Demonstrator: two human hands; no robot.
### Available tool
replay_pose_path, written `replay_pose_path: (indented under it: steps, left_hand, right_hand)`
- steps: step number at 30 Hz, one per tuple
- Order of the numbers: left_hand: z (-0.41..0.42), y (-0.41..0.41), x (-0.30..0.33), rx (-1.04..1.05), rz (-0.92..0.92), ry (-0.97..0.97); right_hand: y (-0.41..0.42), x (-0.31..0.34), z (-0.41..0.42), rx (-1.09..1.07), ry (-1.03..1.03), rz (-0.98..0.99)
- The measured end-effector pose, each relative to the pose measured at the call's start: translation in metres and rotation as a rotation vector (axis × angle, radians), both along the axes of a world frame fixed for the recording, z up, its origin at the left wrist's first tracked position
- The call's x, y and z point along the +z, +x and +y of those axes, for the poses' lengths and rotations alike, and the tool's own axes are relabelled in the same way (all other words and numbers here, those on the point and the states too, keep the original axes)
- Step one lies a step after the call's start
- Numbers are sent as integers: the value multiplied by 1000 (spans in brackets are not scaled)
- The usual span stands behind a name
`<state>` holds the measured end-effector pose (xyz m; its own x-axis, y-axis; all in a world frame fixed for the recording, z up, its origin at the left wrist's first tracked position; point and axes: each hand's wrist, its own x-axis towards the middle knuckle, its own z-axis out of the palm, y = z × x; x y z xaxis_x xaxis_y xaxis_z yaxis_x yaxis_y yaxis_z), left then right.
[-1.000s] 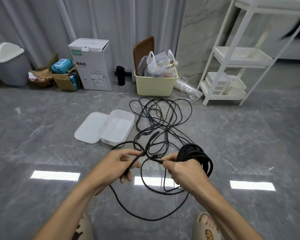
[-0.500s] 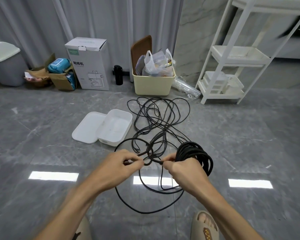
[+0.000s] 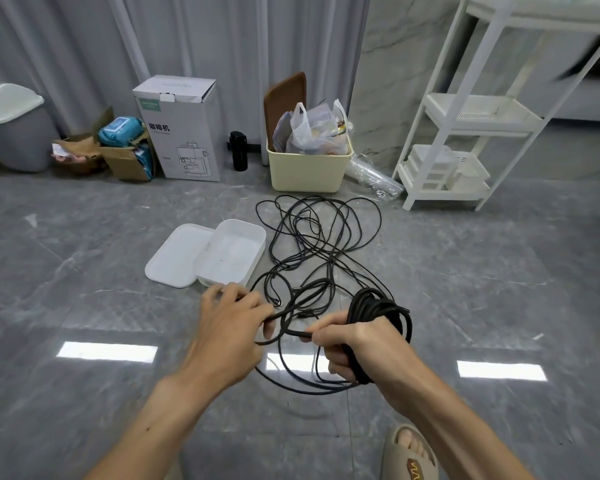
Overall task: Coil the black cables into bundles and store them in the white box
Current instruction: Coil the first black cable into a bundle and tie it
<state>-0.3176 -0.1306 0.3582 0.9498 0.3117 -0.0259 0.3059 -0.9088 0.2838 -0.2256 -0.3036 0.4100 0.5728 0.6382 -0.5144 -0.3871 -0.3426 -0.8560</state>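
The task is perhaps half done, as I judge it. One thick coil (image 3: 378,317) of black cable is already wound, and the right hand (image 3: 355,344) holds it: the fingers curl around the strands, and thumb and forefinger pinch the free cable that comes to them from the left. The left hand (image 3: 231,327) is at 9 o'clock from the coil. Its fingers curl over a strand that passes under them, so its grip seems closed on the cable, though the fingertips are a little blurred.

Much is left. A large loose tangle (image 3: 319,237) lies on the floor (image 3: 84,306) at 12 o'clock from the hands, in wide irregular loops that cross each other many times. How many separate cables are in it I cannot tell. The box (image 3: 253,258) is open at 11 o'clock from the hands, just beside the tangle, and it holds no cable. Its lid (image 3: 177,254) lies flat against its left side.

The cables are thin, round, matte and flexible; they look easy to knot. The box is smooth white plastic, shallow, with rounded corners. The floor is polished grey stone that reflects the ceiling lights.
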Motion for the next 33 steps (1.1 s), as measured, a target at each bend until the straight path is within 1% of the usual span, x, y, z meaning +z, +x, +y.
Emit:
replay_pose_path:
  steps: [1, 3, 6, 8, 11, 16, 19, 21, 22, 23, 25, 27, 29, 33]
  left_hand:
    - [-1, 0, -3, -24, -48, 46]
    - [-2, 0, -8, -62, -217, 56]
    - [-5, 1, -7, -171, -427, -26]
    - [-7, 3, -3, -220, -498, -64]
    - [-6, 1, -2, -204, -515, -78]
    - [-6, -5, 2, -220, -517, -73]
    - [-5, -3, 5, -219, -487, -114]
    - [-4, -3, 4, -193, -444, -142]
    - [-4, -4, 2, -180, -418, -186]
    - [-5, -4, 1, -160, -410, -273]
    - [-10, -3, 4, -99, -404, -571]
    - [-14, -3, 10, -71, -351, -888]
    - [-14, -3, 13, -54, -294, -1023]
    - [-11, -4, 15, 13, -271, -1163]
  right_hand:
    - [1, 0, 0, -8, 10, 6]
    - [2, 0, 0, -38, 9, 3]
    - [6, -3, -2, -71, -60, -54]
    - [6, -4, -3, -32, -169, -143]
    - [6, -5, -3, 76, -322, -291]
    - [9, -1, -7, 269, -506, -503]
    - [5, 1, -9, 424, -462, -510]
    - [5, 4, -11, 468, -371, -402]
    - [6, 8, -13, 478, -318, -325]
    - [8, 11, -14, 498, -263, -263]
    - [9, 17, -15, 549, -165, -195]
    - [8, 20, -14, 595, -101, -160]
    - [5, 22, -13, 628, -58, -125]
    - [4, 27, -15, 648, 71, -7]
